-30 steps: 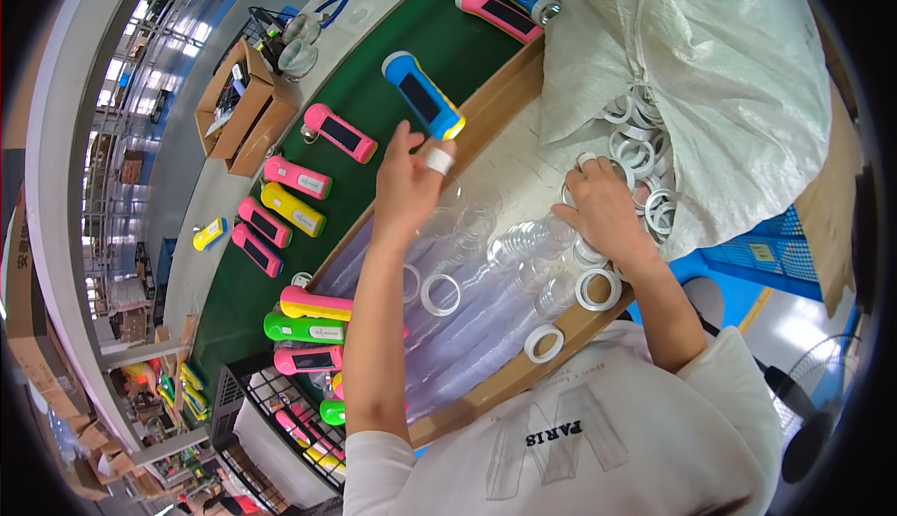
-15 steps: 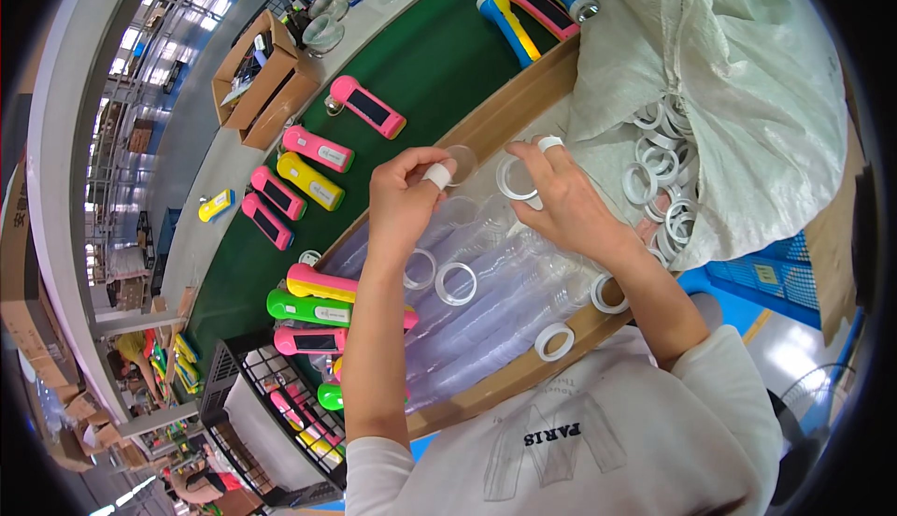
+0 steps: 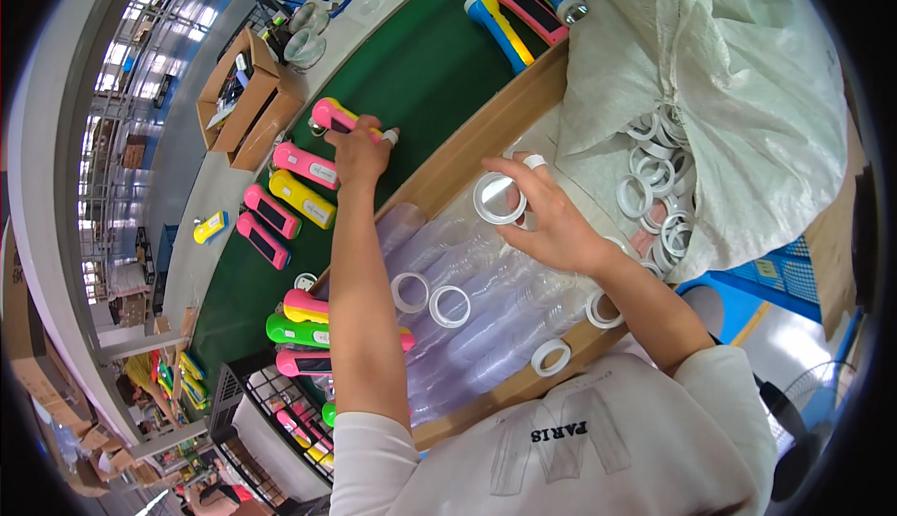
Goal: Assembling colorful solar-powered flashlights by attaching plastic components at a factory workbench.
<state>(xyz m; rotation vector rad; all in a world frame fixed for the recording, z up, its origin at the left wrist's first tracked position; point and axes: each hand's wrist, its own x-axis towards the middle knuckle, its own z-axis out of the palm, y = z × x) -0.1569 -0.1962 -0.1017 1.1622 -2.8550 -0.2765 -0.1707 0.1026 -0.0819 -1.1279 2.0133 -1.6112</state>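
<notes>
My left hand (image 3: 360,153) reaches over the green belt, its fingers closed round the body of a pink flashlight (image 3: 334,114) with a dark panel and yellow edge. Between the fingers and thumb of my right hand (image 3: 556,222) is a white ring (image 3: 479,200), held above the carton; a clear disc seems to sit in it. White wraps cover a fingertip on each hand. Below lie rows of clear plastic discs in sleeves (image 3: 467,278), with a loose white ring (image 3: 450,307) on top.
More flashlights, pink and yellow (image 3: 302,198), lie on the green belt (image 3: 411,67). The carton wall (image 3: 476,133) runs beside it. A woven white sack (image 3: 710,58) spills several white rings (image 3: 656,175) at the right. A black wire crate (image 3: 280,422) stands lower left.
My left hand has moved from the clear disc over the carton, left and away from me, onto the pink flashlight. My right hand, with the ring, has shifted slightly left.
</notes>
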